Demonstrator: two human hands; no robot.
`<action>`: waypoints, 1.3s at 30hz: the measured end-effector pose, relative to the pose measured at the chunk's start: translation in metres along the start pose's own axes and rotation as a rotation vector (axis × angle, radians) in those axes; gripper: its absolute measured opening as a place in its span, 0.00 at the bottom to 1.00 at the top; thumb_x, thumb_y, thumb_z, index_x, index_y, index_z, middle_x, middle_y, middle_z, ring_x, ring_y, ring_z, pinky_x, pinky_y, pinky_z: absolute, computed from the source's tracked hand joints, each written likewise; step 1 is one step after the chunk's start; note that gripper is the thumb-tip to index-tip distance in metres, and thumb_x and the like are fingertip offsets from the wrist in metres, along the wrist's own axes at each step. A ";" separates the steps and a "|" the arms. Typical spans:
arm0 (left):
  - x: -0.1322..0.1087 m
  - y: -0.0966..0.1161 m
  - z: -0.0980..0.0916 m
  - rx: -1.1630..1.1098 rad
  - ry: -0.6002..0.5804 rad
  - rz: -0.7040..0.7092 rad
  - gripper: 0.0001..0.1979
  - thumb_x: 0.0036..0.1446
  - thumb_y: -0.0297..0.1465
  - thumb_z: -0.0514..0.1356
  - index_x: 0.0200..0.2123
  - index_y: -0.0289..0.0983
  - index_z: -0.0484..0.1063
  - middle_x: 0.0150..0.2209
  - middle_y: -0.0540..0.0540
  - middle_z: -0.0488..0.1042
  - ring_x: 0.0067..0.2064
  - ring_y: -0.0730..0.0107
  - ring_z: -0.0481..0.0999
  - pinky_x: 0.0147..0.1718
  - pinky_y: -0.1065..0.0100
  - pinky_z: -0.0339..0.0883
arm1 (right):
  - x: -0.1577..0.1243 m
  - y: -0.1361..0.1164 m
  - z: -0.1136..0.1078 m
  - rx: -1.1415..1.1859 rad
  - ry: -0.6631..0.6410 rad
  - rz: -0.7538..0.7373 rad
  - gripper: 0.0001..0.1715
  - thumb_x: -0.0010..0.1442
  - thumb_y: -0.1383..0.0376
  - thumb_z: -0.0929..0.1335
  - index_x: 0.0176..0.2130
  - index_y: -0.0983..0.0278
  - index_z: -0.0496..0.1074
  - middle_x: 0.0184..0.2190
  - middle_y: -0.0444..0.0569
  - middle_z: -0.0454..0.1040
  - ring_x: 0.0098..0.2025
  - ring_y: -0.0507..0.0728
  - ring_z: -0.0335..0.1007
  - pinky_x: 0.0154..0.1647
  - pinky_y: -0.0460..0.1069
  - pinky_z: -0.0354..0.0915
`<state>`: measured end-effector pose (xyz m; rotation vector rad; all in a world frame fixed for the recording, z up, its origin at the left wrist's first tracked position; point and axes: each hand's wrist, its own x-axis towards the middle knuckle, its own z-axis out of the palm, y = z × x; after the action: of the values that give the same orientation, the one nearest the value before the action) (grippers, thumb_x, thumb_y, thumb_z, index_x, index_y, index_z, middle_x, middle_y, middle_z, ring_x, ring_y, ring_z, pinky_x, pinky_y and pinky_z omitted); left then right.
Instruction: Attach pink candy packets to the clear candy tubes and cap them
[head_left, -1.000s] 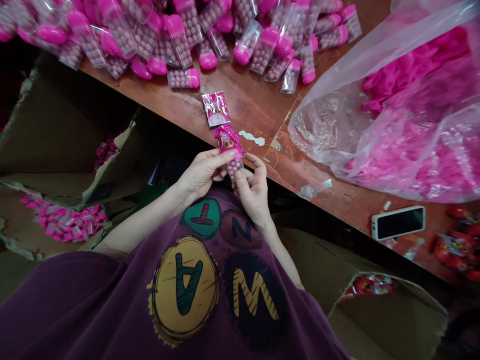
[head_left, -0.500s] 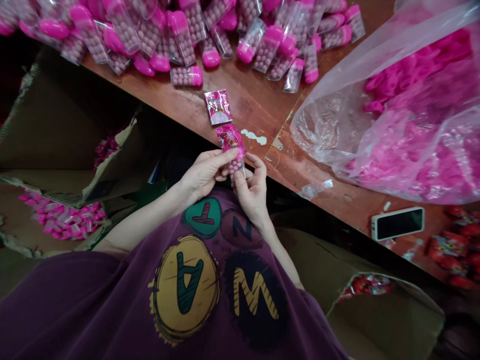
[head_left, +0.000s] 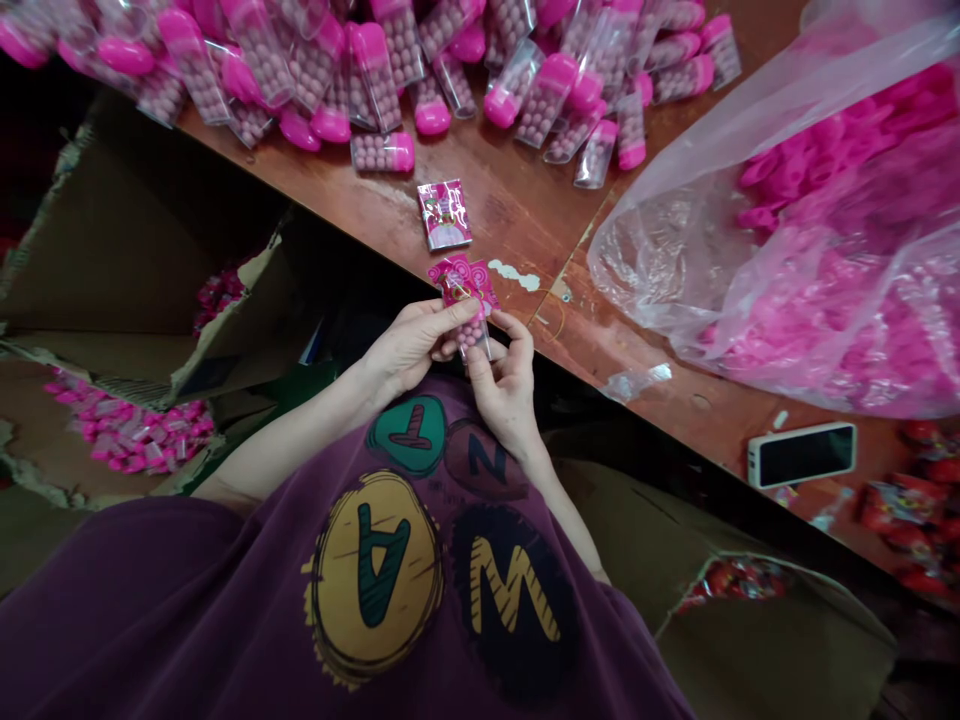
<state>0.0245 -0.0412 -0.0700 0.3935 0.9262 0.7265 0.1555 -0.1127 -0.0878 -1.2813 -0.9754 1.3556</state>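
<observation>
The small tube (head_left: 471,340) is held up between the two hands, just off the near edge of the counter (head_left: 525,215). It is tilted a bit, with its pink cap end toward the counter. A pink wrapper (head_left: 459,278) sticks out past the cap. I can't tell if it goes around the cap or sits behind it.

The left hand (head_left: 411,345) is pinching, with its thumb on the cap end by the wrapper. The right hand (head_left: 508,372) has its fingers curled in close on the tube, with the thumb near the low end.

To do this well, I think one hand should keep the tube still by its hard sides while the other works the thin wrapper gently. A soft pinch should stop it from creasing. Working over the counter might be safer, since a slip here could land in the lap.

The tube is smooth, clear and hard, with little round pink balls inside. The wrapper looks thin, shiny and crinkly. Just past it, a square packet (head_left: 444,215) lies flat and glossy. The counter is smooth, reddish brown wood.

Farther back is a big heap of tubes (head_left: 375,75) with rounded caps. To the right, a floppy, wrinkly see-through bag (head_left: 652,265) holds bendy-looking pink pieces (head_left: 825,330).
</observation>
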 end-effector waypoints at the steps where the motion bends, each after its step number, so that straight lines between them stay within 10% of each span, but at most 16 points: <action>1: 0.000 -0.001 0.000 -0.006 -0.004 -0.006 0.18 0.57 0.41 0.75 0.31 0.31 0.78 0.29 0.48 0.76 0.21 0.86 0.63 0.19 0.77 0.52 | 0.000 0.000 0.001 0.012 -0.001 0.002 0.31 0.68 0.49 0.72 0.62 0.52 0.58 0.34 0.41 0.77 0.30 0.52 0.72 0.37 0.52 0.73; 10: -0.005 0.001 -0.012 -0.028 -0.133 -0.044 0.17 0.57 0.40 0.74 0.38 0.30 0.81 0.36 0.42 0.81 0.24 0.82 0.68 0.22 0.77 0.59 | 0.002 -0.002 -0.002 0.133 -0.022 0.113 0.34 0.67 0.45 0.72 0.62 0.52 0.58 0.28 0.36 0.71 0.22 0.49 0.63 0.22 0.46 0.61; 19: 0.000 -0.005 -0.001 -0.054 -0.023 0.001 0.17 0.58 0.39 0.74 0.32 0.31 0.78 0.29 0.48 0.75 0.20 0.88 0.60 0.18 0.77 0.50 | -0.003 0.008 -0.001 -0.052 0.004 -0.002 0.36 0.67 0.46 0.73 0.65 0.51 0.58 0.35 0.43 0.79 0.32 0.55 0.76 0.37 0.54 0.75; 33: -0.011 -0.001 0.008 0.102 -0.024 0.033 0.20 0.60 0.44 0.73 0.31 0.33 0.74 0.24 0.51 0.71 0.18 0.86 0.60 0.17 0.74 0.46 | 0.005 0.000 -0.007 0.189 -0.018 0.170 0.36 0.66 0.45 0.73 0.63 0.51 0.57 0.27 0.35 0.67 0.20 0.48 0.55 0.18 0.45 0.51; 39: -0.009 0.000 0.010 0.099 0.052 0.067 0.21 0.61 0.44 0.72 0.30 0.31 0.76 0.26 0.48 0.76 0.16 0.88 0.56 0.16 0.74 0.44 | 0.005 0.005 -0.003 0.148 -0.014 0.131 0.36 0.67 0.46 0.73 0.64 0.51 0.57 0.30 0.37 0.70 0.23 0.48 0.61 0.20 0.45 0.58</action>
<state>0.0291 -0.0480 -0.0594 0.4968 1.0046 0.7572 0.1585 -0.1088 -0.0937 -1.2425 -0.7964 1.5099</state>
